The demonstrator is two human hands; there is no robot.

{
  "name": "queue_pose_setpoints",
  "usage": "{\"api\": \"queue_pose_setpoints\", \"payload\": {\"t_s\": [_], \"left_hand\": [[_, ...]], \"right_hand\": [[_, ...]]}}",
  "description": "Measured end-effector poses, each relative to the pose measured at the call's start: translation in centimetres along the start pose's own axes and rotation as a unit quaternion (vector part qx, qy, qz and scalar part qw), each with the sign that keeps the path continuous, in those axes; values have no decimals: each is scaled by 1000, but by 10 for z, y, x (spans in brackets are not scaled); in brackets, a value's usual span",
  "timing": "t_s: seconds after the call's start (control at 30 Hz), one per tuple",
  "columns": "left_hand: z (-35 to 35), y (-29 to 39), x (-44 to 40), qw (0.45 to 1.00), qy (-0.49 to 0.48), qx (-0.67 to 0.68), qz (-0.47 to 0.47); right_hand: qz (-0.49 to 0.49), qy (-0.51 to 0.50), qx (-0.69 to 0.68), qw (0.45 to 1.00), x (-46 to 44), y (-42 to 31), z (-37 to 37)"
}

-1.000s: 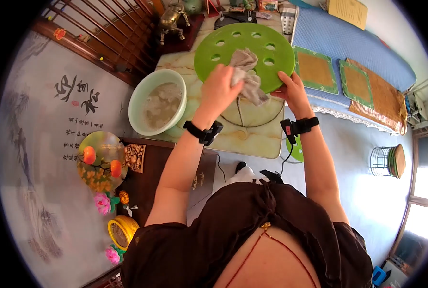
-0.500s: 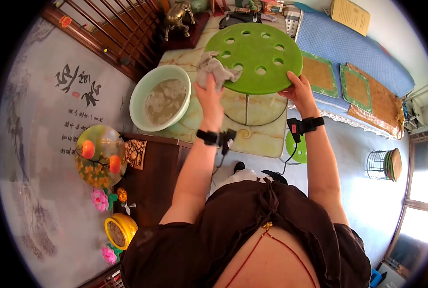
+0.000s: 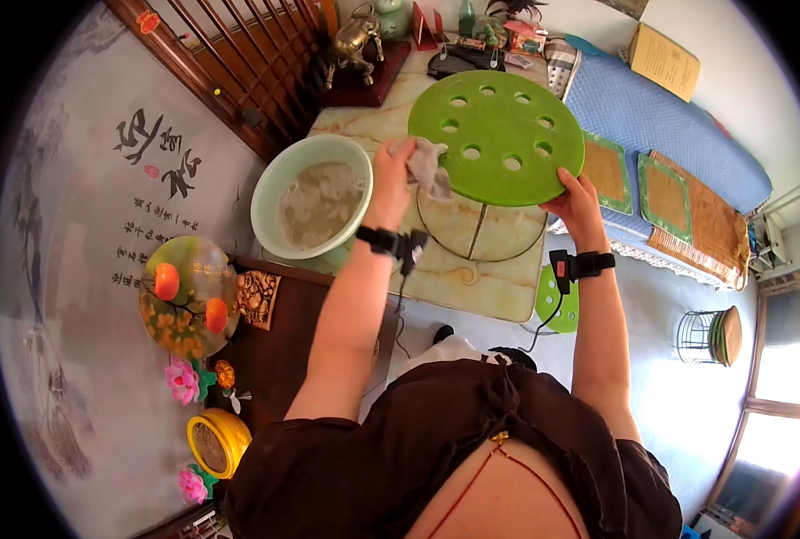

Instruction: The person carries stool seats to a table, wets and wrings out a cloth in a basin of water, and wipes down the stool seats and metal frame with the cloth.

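Observation:
A round green board (image 3: 499,121) with several holes is tilted above the marble-patterned table (image 3: 485,289), on a wire frame (image 3: 474,235). My right hand (image 3: 575,202) grips its lower right edge, thumb on top and fingers underneath. At the board's left edge, my left hand (image 3: 391,180) is closed on a crumpled grey cloth (image 3: 429,168), which hangs against the rim. Just left of that hand stands a pale green basin (image 3: 268,216) of cloudy, sudsy water. Black straps with small boxes are on both wrists.
A brass animal figure (image 3: 355,49) stands on a dark base at the back. Left are a dark cabinet (image 3: 283,359), a round decorated plate (image 3: 189,301) and a yellow pot (image 3: 225,440). At right are a blue-covered bed (image 3: 660,117) and stacked stools (image 3: 719,337).
My left hand has moved from the board's face to its left edge with the cloth. The board has shifted right, and the whole view has shifted a little.

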State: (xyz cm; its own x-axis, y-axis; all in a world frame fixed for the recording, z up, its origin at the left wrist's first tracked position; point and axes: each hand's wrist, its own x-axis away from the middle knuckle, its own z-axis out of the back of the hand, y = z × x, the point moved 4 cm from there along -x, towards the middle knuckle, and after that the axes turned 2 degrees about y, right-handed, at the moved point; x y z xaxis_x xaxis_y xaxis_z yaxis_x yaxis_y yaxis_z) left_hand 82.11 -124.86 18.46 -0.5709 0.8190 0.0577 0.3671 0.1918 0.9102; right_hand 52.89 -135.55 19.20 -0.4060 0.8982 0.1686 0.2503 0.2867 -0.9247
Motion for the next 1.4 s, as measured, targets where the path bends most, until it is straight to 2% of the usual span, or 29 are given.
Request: {"api": "queue_pose_setpoints", "payload": {"t_s": [0.1, 0.2, 0.23, 0.3, 0.4, 0.47, 0.53, 0.67, 0.7, 0.73, 0.77, 0.8, 0.87, 0.93, 0.97, 1.0, 1.07, 1.1, 1.13, 1.17, 1.2, 1.27, 1.4], "left_hand": [[14, 8, -52, 997, -52, -20, 57], [20, 6, -101, 991, -116, -35, 55], [18, 8, -107, 991, -117, -33, 59], [10, 12, -116, 979, -182, 25, 90], [11, 9, -127, 969, -216, 15, 116], [14, 7, -132, 969, -220, -1, 116], [13, 8, -130, 962, -241, -15, 126], [16, 8, -117, 958, -282, -22, 48], [15, 11, -105, 959, -281, 40, 19], [11, 16, -90, 968, -243, 28, 50], [9, 14, -82, 964, -261, 21, 46], [7, 13, -74, 960, -277, 13, 43], [6, 9, -45, 976, -206, 30, 65], [7, -6, -18, 980, -171, 38, 90], [-1, -3, 4, 985, -141, 49, 91], [-8, 0, 24, 988, -110, 61, 94], [-7, -15, 44, 989, -94, 47, 105], [-9, -13, 59, 986, -86, 48, 138], [-11, -13, 68, 981, -78, 49, 171], [-11, -18, 65, 983, -72, 82, 151], [-9, -21, 60, 983, -69, 82, 152], [0, -15, 39, 997, -9, 38, 70], [24, -13, -19, 998, -25, 20, 60]], "right_hand": [[5, 1, -4, 1000, 2, 2, 2], [2, -5, -2, 1000, 1, 3, 5], [1, -2, 0, 1000, 1, 3, 4], [-9, 20, 11, 1000, 3, 4, 4], [-28, 37, -22, 999, 21, 15, -8], [-51, 51, 44, 996, 38, 35, -22], [-15, 46, 70, 996, 65, 35, -63], [-8, 35, 28, 999, 56, 38, -65], [-31, 12, 20, 999, 54, 34, -59], [-56, -12, 10, 998, 52, 30, -52], [-54, -13, 12, 998, 48, 26, -45], [-49, 24, 26, 998, 41, 21, -35], [-37, 96, 53, 993, 22, 13, -12], [5, 117, 64, 991, -2, 8, 14], [19, 150, 112, 982, -4, -7, 11], [34, 105, 134, 985, -19, -9, 27], [75, 114, 170, 976, -23, -25, 24], [74, 113, 170, 976, -24, -24, 24], [115, 86, 222, 965, -23, -28, 18], [155, 58, 272, 948, -23, -32, 11], [153, 56, 273, 948, -20, -31, 9], [93, 109, 217, 966, -2, -35, -11], [131, 69, 209, 967, -9, -31, -2]]}}
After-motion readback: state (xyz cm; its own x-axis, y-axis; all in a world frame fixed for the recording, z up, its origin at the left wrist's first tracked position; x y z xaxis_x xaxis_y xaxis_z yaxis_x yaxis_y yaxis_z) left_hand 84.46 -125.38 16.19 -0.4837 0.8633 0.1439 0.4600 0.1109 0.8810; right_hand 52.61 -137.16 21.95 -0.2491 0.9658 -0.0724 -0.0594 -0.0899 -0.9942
